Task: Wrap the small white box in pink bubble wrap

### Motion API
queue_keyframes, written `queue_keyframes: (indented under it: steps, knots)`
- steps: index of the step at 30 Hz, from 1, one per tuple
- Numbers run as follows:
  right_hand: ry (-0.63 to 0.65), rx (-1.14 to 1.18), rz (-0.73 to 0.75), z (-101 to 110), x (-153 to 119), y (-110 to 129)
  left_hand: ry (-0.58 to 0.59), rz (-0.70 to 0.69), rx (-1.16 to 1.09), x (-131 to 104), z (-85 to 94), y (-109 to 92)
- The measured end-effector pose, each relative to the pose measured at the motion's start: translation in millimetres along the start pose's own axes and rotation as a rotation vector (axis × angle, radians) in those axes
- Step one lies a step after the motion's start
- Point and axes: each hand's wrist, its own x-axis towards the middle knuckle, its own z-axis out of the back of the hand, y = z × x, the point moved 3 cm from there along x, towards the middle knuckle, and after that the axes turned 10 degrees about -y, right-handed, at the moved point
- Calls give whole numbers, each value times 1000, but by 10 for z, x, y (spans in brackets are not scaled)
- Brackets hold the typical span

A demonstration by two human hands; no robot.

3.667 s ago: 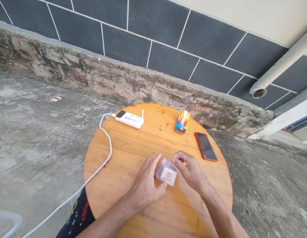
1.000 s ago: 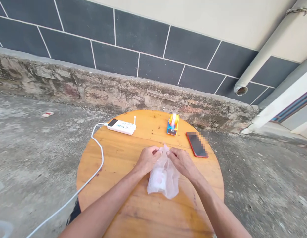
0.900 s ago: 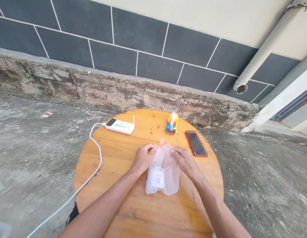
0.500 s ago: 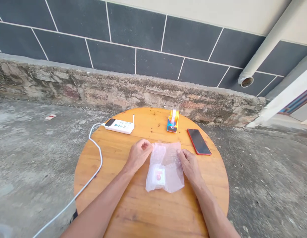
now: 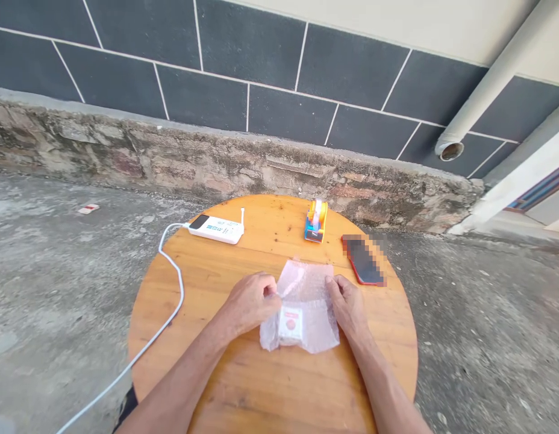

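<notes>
A sheet of pinkish bubble wrap (image 5: 318,331) lies on the round wooden table, its lower part folded up over a small white box (image 5: 291,324) with a red mark. My left hand (image 5: 256,298) pinches the wrap's left edge, near the upper corner of the box. At the wrap's upper right edge, my right hand (image 5: 347,301) grips it with the thumb on top and the fingers curled beside it. The box shows hazily through the clear layer.
A tape dispenser (image 5: 316,222) with a yellow roll stands at the table's (image 5: 270,395) far side. To its right lies a red-edged phone (image 5: 363,260), partly pixelated. A white power strip (image 5: 216,229) sits at the far left, its white cable (image 5: 181,283) running off the near left edge.
My left hand has moved down along the wrap's left edge, from its top corner to beside the box. My right hand keeps nearly the same place.
</notes>
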Motion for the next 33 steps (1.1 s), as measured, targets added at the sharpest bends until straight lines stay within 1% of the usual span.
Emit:
queue_keyframes:
  steps: [5, 8, 10, 13, 16, 18, 20, 22, 23, 24, 26, 27, 28, 29, 30, 32, 33]
  knots:
    - [-17, -60, 23, 22, -5, -3, -74, 107, 59, -52, 222, 239]
    - [-5, -74, 40, 38, -10, 11, -87, 154, 73, -109, 286, 351]
    - [0, -70, 48, 48, -18, 22, -76, 159, 45, -131, 299, 365]
    - [2, -50, 55, 35, -20, 11, -71, 150, -20, -86, 269, 331]
    - [-1, -23, 65, 6, 0, -33, -73, 151, -67, 38, 176, 314]
    - [-30, -6, 61, 23, 14, -57, -68, 157, -112, 109, 92, 329]
    - [-92, 19, 45, 90, 13, -38, -58, 166, -174, 144, 17, 362]
    - [-134, 73, 46, 176, -13, 66, -45, 175, -239, 148, -29, 404]
    - [-118, 103, 64, 208, -33, 155, -40, 179, -268, 144, -38, 423]
    - [-55, 120, 102, 219, -55, 267, -35, 183, -292, 139, -41, 438]
    - [208, 57, 232, 174, -112, 521, -29, 192, -329, 131, -33, 454]
    - [310, 32, 318, 149, -140, 646, -29, 196, -342, 129, -28, 456]
    - [372, 12, 381, 132, -161, 752, -30, 199, -351, 130, -23, 456]
    - [408, -9, 429, 124, -178, 840, -32, 202, -357, 132, -22, 455]
    - [409, -24, 473, 131, -197, 912, -36, 204, -360, 135, -22, 455]
    - [355, -57, 552, 186, -280, 1011, -41, 205, -361, 140, -28, 458]
    - [319, -76, 602, 226, -363, 1040, -44, 204, -359, 141, -31, 461]
